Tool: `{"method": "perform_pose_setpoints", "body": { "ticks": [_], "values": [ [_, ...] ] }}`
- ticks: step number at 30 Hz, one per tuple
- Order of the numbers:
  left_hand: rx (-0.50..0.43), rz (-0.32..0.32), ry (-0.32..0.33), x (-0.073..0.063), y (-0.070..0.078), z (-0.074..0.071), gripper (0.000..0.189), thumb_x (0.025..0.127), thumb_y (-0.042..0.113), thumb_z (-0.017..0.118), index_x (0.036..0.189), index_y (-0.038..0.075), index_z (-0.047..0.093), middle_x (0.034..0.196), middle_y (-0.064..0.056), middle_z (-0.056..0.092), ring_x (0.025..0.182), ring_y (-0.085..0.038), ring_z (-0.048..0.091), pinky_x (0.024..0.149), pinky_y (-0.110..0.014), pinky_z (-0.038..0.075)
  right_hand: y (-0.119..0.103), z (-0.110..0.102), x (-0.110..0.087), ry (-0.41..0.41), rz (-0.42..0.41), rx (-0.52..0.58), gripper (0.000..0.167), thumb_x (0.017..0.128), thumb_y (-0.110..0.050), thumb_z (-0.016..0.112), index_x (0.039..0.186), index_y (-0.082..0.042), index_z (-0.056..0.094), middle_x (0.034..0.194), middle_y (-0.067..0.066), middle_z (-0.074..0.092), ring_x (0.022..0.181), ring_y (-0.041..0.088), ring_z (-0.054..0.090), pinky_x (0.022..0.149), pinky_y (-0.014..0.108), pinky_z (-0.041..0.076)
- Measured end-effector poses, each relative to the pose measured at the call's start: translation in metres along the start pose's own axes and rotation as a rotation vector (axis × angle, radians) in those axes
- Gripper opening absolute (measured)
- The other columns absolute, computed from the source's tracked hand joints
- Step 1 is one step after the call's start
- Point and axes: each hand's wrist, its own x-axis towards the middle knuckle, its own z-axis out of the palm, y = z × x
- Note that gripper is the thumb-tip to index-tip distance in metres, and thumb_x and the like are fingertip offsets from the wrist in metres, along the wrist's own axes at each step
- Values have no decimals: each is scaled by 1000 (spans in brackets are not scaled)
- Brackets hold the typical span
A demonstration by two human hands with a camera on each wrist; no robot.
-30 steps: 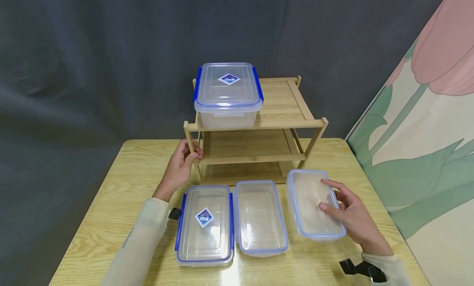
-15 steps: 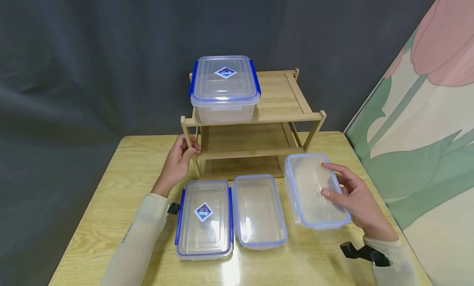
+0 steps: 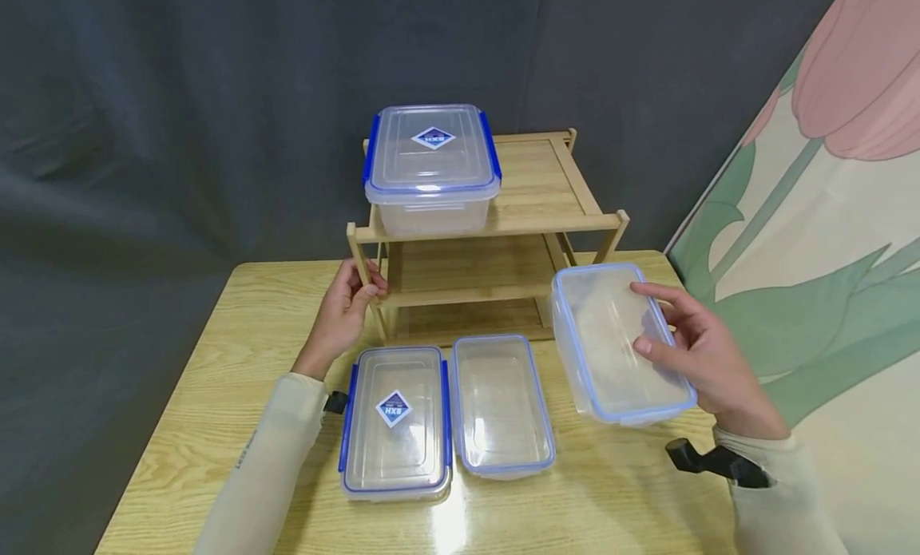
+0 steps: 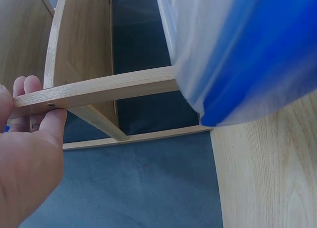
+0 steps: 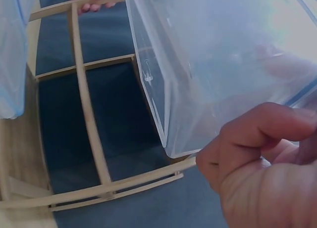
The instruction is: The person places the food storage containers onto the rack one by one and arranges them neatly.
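In the head view my right hand (image 3: 707, 351) grips the right side of a clear food storage container (image 3: 618, 343) with a pale blue rim. Thumb and index finger lie over its top; the container is raised and tilted in front of the rack's right side. My left hand (image 3: 345, 303) holds the front left leg of a wooden three-tier rack (image 3: 546, 180), its fingers wrapped round the bar in the left wrist view. On the rack's top tier, at the left, sits a deep container (image 3: 438, 160) with blue side clips.
In front of the rack, a container with blue clips (image 3: 395, 459) and a pale-rimmed container (image 3: 503, 403) lie side by side on the wooden table (image 3: 208, 427). A dark curtain (image 3: 180, 124) hangs behind, and a flower-printed cloth (image 3: 848, 259) stands at the right.
My right hand has lifted the pale-rimmed container up and slightly to the right. My left hand keeps its hold on the rack leg. The head view has shifted a little.
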Motion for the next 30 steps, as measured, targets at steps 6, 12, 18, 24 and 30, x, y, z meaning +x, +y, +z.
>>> {"method": "perform_pose_setpoints", "body": {
  "ticks": [6, 12, 18, 24, 30],
  "values": [
    [5, -3, -4, -1, -1, 0, 27, 112, 4, 45, 136, -9, 44, 117, -20, 59, 108, -25, 64, 95, -16, 56, -12, 4, 9, 5, -18, 20, 68, 95, 23, 55, 156, -8, 49, 111, 7, 69, 72, 25, 78, 52, 42, 63],
    [21, -1, -3, 0, 0, -1, 28, 112, 6, 44, 136, -8, 44, 117, -21, 60, 108, -24, 64, 95, -16, 56, -25, 6, 20, -5, -55, 44, 66, 95, 22, 55, 154, -7, 50, 115, 9, 69, 76, 24, 79, 55, 44, 64],
    [17, 5, 5, -1, 0, -2, 28, 112, 5, 44, 136, -9, 44, 117, -23, 60, 107, -20, 64, 96, -16, 56, -39, 10, 29, 44, -73, 50, 65, 94, 23, 56, 153, -5, 51, 110, 11, 70, 75, 23, 77, 55, 41, 64],
    [21, 9, 3, -1, 0, -2, 27, 112, 4, 44, 135, -9, 44, 117, -23, 60, 108, -23, 64, 96, -16, 56, -53, 13, 40, 135, -48, 32, 62, 95, 20, 57, 152, -5, 53, 106, 12, 69, 73, 22, 76, 54, 39, 64],
    [26, -1, 1, -1, -1, -1, 25, 112, 4, 44, 135, -7, 45, 118, -22, 60, 107, -20, 64, 96, -16, 56, -61, 14, 58, 133, -14, 51, 59, 97, 16, 58, 151, -9, 54, 109, 13, 65, 78, 21, 77, 58, 38, 66]
  ]
}}
